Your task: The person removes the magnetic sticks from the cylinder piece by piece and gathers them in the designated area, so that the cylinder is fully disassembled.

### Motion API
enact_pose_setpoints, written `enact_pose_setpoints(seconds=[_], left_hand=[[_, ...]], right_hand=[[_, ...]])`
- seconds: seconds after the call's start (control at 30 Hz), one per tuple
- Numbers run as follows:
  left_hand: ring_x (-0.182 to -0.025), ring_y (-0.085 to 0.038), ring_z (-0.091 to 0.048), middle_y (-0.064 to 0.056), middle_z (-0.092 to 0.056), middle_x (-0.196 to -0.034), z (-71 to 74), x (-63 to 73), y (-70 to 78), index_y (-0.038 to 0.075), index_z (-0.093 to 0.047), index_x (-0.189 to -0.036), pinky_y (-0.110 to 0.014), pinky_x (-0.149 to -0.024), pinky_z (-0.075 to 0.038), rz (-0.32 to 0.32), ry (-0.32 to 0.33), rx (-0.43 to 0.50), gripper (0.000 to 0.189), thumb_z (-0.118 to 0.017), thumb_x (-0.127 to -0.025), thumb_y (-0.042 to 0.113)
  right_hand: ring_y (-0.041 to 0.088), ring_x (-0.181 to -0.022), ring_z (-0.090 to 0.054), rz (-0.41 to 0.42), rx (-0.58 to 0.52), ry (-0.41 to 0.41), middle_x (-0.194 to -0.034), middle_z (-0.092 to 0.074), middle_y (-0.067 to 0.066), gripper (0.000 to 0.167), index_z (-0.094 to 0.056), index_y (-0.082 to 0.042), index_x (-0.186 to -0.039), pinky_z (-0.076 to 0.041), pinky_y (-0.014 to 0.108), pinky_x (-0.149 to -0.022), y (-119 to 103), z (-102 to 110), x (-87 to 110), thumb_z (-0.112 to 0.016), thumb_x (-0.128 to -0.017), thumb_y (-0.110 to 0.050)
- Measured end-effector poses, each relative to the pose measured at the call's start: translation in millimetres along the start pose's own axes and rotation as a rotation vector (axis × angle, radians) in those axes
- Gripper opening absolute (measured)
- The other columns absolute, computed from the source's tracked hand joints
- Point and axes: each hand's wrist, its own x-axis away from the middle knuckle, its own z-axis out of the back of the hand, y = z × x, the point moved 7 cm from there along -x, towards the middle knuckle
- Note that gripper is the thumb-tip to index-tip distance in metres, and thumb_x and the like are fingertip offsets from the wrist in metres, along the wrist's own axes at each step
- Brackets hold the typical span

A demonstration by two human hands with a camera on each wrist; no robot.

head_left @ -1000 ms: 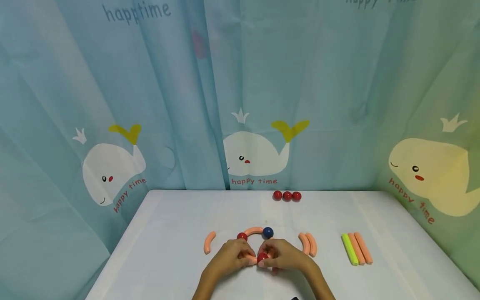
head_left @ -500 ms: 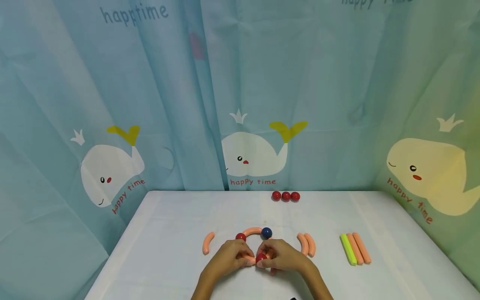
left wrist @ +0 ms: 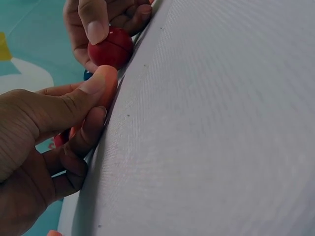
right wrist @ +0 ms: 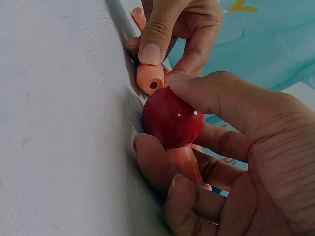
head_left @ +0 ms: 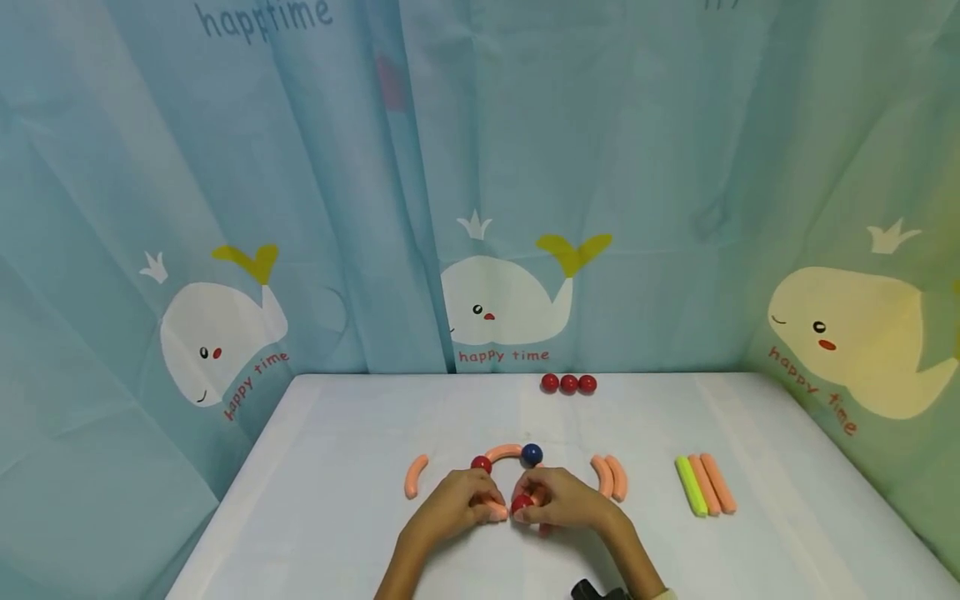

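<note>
Head view, blue ball: the blue ball [head_left: 532, 454] stands on the white bench [head_left: 337, 517]; an arched stick [head_left: 504, 451] reaches from it to a corner red ball [head_left: 481, 464] on its left.
Head view, left hand: the left hand [head_left: 456, 504], nearer the person than the blue ball and to its left, pinches a gripped orange stick [head_left: 497, 505].
Head view, right hand: the right hand [head_left: 562, 500], on the person's side of the blue ball, has fingers and thumb closed round a held red ball [head_left: 521, 503].
Head view, loose pieces: beyond the blue ball, three red balls [head_left: 568, 384]; well left of it, a lone curved stick [head_left: 416, 477]; right of it, a curved pair [head_left: 617, 478], then a green stick [head_left: 692, 486] and two straight orange sticks [head_left: 718, 483].
Left wrist view, thumb: it presses the gripped orange stick near the end facing the held red ball (only a sliver of the blue ball shows).
Right wrist view, stick end: its dark hole sits just beside the held red ball; a second orange stick [right wrist: 183, 163] runs from that ball toward the blue ball.
</note>
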Motion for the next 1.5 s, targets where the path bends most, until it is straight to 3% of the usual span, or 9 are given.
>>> enact_pose_setpoints(seconds=[0.37, 0.63, 0.9, 1.13, 1.5], left_hand=[[-0.079, 0.005, -0.055, 0.014, -0.066, -0.086, 1.4, 5.6, -1.5, 0.019, -0.077, -0.089, -0.016, -0.077, -0.048, 0.002, -0.045, -0.022, 0.014, -0.073, -0.086, 0.031], [-0.083, 0.005, -0.058, 0.012, -0.068, -0.088, 5.6, 4.2, 4.8, 0.017, -0.078, -0.090, -0.017, -0.079, -0.049, -0.031, -0.048, -0.029, 0.019, -0.069, -0.089, 0.034], [-0.081, 0.005, -0.057, 0.013, -0.067, -0.085, 6.5, 3.3, 2.6, 0.016, -0.077, -0.087, -0.016, -0.077, -0.049, -0.005, -0.053, -0.009, 0.012, -0.069, -0.091, 0.024], [-0.080, 0.005, -0.057, 0.013, -0.067, -0.086, 5.8, 3.0, 3.4, 0.017, -0.077, -0.088, -0.015, -0.075, -0.049, 0.008, -0.036, 0.019, 0.011, -0.071, -0.089, 0.027], [-0.078, 0.005, -0.057, 0.015, -0.067, -0.084, 6.5, 1.7, 3.1, 0.019, -0.076, -0.084, -0.017, -0.076, -0.048, 0.007, -0.030, -0.036, 0.010, -0.070, -0.090, 0.024]], right_hand=[[0.012, -0.057, -0.062, -0.025, -0.022, -0.034, -0.075, -0.061, 0.000, 0.023, -0.061, -0.008, -0.101, -0.046, 0.019, -0.053, 4.4, -6.9, -1.3, -0.073, -0.087, -0.022], [0.013, -0.057, -0.062, -0.028, -0.017, -0.016, -0.073, -0.061, 0.002, 0.024, -0.062, -0.009, -0.102, -0.045, 0.020, -0.053, 0.3, -3.3, -0.3, -0.074, -0.087, -0.023], [0.014, -0.057, -0.064, -0.016, 0.002, -0.019, -0.073, -0.061, 0.001, 0.025, -0.062, -0.008, -0.102, -0.047, 0.020, -0.053, -0.4, -3.1, -1.6, -0.074, -0.087, -0.024], [0.016, -0.057, -0.064, -0.023, -0.005, -0.019, -0.073, -0.060, 0.002, 0.025, -0.062, -0.008, -0.102, -0.047, 0.021, -0.052, -0.9, -1.6, 0.1, -0.074, -0.087, -0.025], [0.014, -0.058, -0.063, -0.041, -0.003, -0.017, -0.075, -0.060, 0.003, 0.024, -0.062, -0.011, -0.102, -0.047, 0.021, -0.052, 0.9, 0.6, 2.2, -0.074, -0.087, -0.026]])
